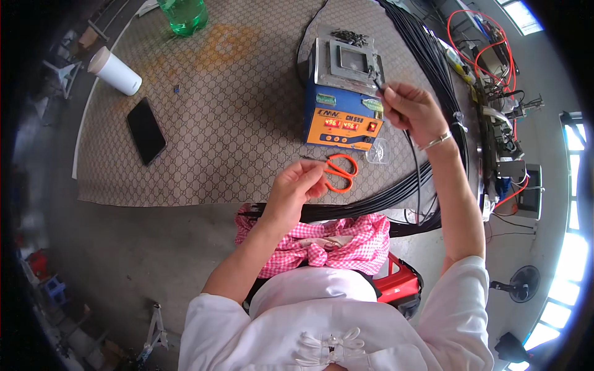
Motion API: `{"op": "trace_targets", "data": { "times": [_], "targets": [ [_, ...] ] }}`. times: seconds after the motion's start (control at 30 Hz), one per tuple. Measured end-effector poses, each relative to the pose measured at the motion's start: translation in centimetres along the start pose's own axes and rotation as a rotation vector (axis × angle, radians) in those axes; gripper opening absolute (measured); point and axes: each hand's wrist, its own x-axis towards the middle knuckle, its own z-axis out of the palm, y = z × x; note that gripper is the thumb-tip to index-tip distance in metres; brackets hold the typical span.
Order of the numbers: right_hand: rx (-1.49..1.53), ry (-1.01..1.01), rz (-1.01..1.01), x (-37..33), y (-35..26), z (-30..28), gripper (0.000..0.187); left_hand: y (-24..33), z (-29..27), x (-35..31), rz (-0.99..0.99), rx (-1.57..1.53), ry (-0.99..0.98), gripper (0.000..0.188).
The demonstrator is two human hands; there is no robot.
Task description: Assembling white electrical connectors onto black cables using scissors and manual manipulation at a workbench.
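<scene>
My right hand [417, 115] pinches a black cable [416, 157] whose tip reaches toward the metal pot on top of a solder pot machine [340, 123]. The machine has a blue and orange body with a lit red display. From that hand the cable hangs down along the table edge. My left hand [294, 188] is closed, thumb against fingers, beside orange-handled scissors [343, 174] lying on the table. Whatever the left fingers hold, if anything, is too small to make out. A small clear dish [378, 151] sits in front of the machine.
A long bundle of black cables [365, 207] curves round the table's right and front edges. On the left lie a black phone [146, 131] and a tipped-looking white cup [116, 72]. A green bottle [185, 15] stands at the back. Dark scraps [349, 38] lie behind the pot.
</scene>
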Motion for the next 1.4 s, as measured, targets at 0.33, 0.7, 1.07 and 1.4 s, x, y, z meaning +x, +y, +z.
{"op": "trace_targets", "data": {
  "times": [0.33,0.7,1.07,1.4],
  "targets": [
    [0.354,-0.031,-0.003,-3.8,1.9,3.9,0.015,2.7,4.5,1.3,0.128,-0.172,-0.108,0.020],
    [0.456,-0.114,0.022,-4.9,3.0,4.7,0.016,3.7,6.2,1.7,0.111,-0.212,-0.147,0.025],
    [0.460,-0.106,0.014,-4.9,4.0,4.8,0.014,3.5,5.7,1.6,0.102,-0.261,-0.129,0.023],
    [-0.623,0.218,-0.481,-2.9,0.2,3.5,0.010,1.0,2.6,1.3,0.126,-0.041,0.035,0.018]
  ]
}}
